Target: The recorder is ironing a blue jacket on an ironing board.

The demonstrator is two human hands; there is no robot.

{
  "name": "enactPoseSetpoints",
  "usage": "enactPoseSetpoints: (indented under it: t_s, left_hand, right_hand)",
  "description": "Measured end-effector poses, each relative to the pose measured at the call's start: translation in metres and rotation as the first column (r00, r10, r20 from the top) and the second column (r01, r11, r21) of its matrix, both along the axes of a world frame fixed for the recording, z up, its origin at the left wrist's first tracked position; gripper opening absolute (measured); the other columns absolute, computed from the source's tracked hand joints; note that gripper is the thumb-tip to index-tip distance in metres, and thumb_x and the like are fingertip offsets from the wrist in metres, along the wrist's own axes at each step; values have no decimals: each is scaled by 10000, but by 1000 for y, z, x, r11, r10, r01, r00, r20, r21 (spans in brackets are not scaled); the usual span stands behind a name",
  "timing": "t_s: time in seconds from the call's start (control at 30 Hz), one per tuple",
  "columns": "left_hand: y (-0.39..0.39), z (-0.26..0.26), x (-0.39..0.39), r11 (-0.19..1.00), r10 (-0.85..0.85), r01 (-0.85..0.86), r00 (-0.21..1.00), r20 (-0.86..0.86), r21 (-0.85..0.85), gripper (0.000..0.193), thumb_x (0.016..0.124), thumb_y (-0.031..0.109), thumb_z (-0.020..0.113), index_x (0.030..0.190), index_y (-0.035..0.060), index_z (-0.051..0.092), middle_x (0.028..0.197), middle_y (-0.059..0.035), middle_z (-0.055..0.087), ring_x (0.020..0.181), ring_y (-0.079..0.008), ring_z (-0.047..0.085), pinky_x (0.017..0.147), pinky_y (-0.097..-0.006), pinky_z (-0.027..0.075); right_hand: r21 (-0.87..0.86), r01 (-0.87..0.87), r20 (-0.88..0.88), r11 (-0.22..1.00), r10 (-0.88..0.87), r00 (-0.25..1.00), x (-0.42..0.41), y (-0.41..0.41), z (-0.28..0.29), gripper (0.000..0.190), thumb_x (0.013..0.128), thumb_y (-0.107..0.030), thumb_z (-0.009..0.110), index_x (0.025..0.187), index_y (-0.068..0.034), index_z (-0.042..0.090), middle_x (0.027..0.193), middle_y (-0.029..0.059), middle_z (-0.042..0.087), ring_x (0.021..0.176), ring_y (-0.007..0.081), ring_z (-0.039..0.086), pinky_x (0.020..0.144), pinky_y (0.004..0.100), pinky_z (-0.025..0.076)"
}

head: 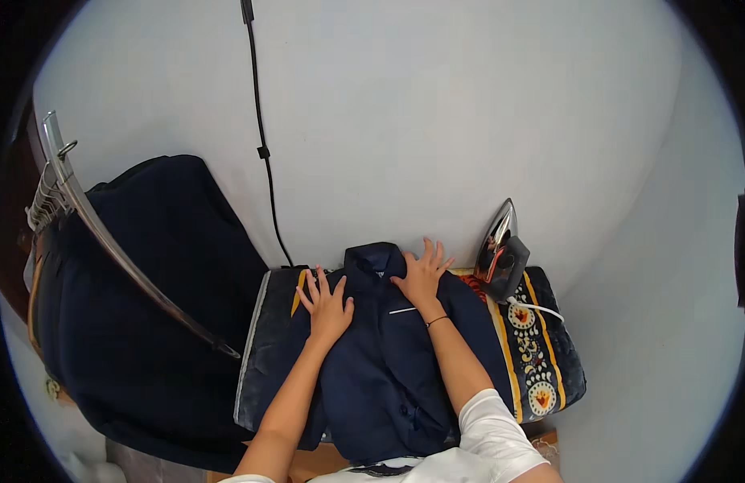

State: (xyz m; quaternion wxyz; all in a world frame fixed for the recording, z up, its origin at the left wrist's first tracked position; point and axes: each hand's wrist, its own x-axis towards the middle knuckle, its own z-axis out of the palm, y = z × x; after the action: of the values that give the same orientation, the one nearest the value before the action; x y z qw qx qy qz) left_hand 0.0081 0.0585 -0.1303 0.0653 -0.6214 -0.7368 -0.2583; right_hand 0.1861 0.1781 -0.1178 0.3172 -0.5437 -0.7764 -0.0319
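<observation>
A navy blue jacket lies front up in front of me, its collar towards the wall and its hem hanging over the near edge. My left hand rests with spread fingers on the shoulder at the left. Spread across the other shoulder, close beside the collar, is my right hand. Neither hand grips anything that I can see. A thin white strip marks the chest near my right wrist. Underneath is a padded, patterned blanket covering the work surface.
An electric iron stands on its heel at the right, its white cord trailing right. Dark garments hang at the left on a curved metal rail. A black cable runs down the wall.
</observation>
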Motion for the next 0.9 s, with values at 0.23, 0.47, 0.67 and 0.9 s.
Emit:
enactPoseSetpoints:
  t_s: [0.23,0.47,0.67,0.9]
  left_hand:
    - [-8,10,-12,1000,9,-9,999,33,24,635,835,303,641,1415,130,445,1553,-274,110,1440,-456,37,1101,-648,32]
    - [-12,68,-47,983,-181,181,982,49,10,884,700,410,793,1468,264,381,1579,-244,27,1443,-437,44,1121,-578,92]
    - [-34,99,-39,905,-390,419,887,-245,76,657,727,230,775,1343,302,557,1598,-167,92,1441,-434,90,1130,-554,103]
    - [-89,101,-23,896,-190,290,935,-301,337,659,691,259,795,1308,332,577,1583,-205,116,1442,-447,77,1082,-650,99]
  right_hand:
    - [285,-182,-131,941,227,965,23,-27,29,309,614,-95,800,886,-173,676,1332,138,396,1304,406,282,1076,729,66]
    - [550,-244,-119,799,365,924,75,-79,96,340,548,-70,785,841,-206,676,1279,125,420,1270,398,306,1110,661,118]
    - [575,-255,-86,777,368,926,99,-123,122,310,517,-122,825,740,-138,611,1200,108,459,1220,367,366,1111,649,157]
    - [674,-235,43,700,281,959,99,-146,105,409,476,-127,817,721,-96,490,1196,88,509,1246,403,399,1109,689,152]
